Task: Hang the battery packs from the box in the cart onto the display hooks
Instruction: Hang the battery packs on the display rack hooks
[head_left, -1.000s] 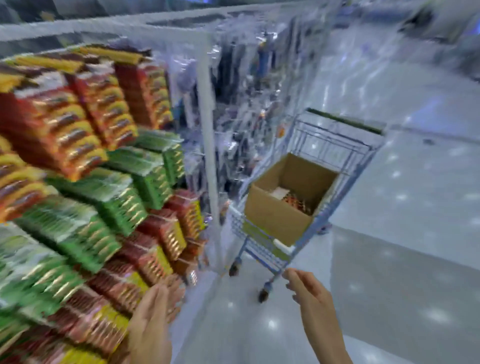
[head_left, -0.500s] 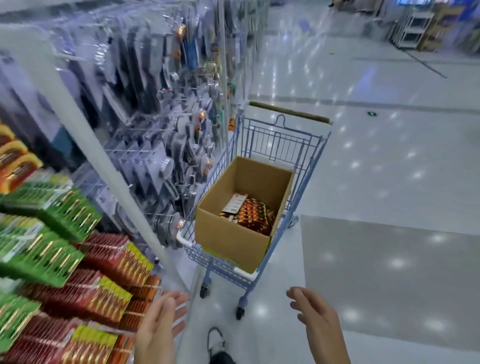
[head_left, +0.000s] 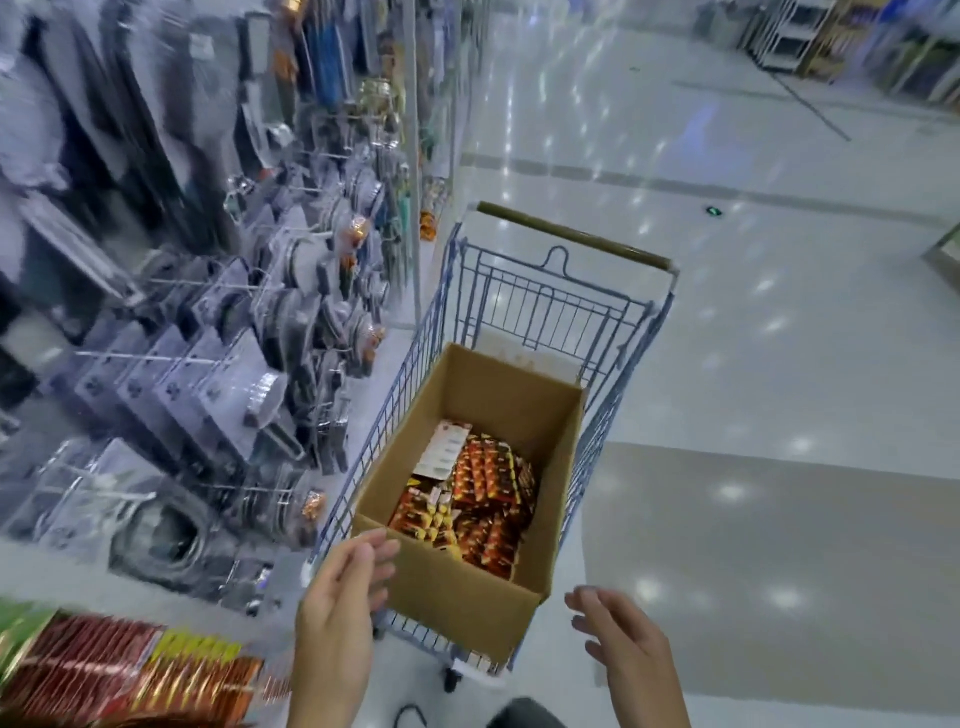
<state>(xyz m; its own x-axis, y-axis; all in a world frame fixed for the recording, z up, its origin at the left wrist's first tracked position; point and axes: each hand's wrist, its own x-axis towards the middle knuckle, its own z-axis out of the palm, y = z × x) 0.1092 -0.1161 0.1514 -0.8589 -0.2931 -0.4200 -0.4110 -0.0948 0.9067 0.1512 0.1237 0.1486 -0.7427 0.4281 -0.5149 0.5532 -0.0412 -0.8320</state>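
The left hand (head_left: 343, 587), empty with relaxed fingers, is closing on the near rim of the brown cardboard box (head_left: 457, 597), nearer than a moment ago. The right hand (head_left: 618, 639) is hovering open beside it. Orange-red battery packs (head_left: 483, 488) are lying inside, in the blue wire cart (head_left: 550, 306), likely about to be picked up.

No word, brand or number can be read anywhere. The packs (head_left: 478, 493) in the box (head_left: 457, 597), lower centre, carry red, orange and yellow print too blurred to make out, as do the hung packs (head_left: 130, 670) at lower left. A green floor mark (head_left: 711, 210) at upper right is too small to tell.
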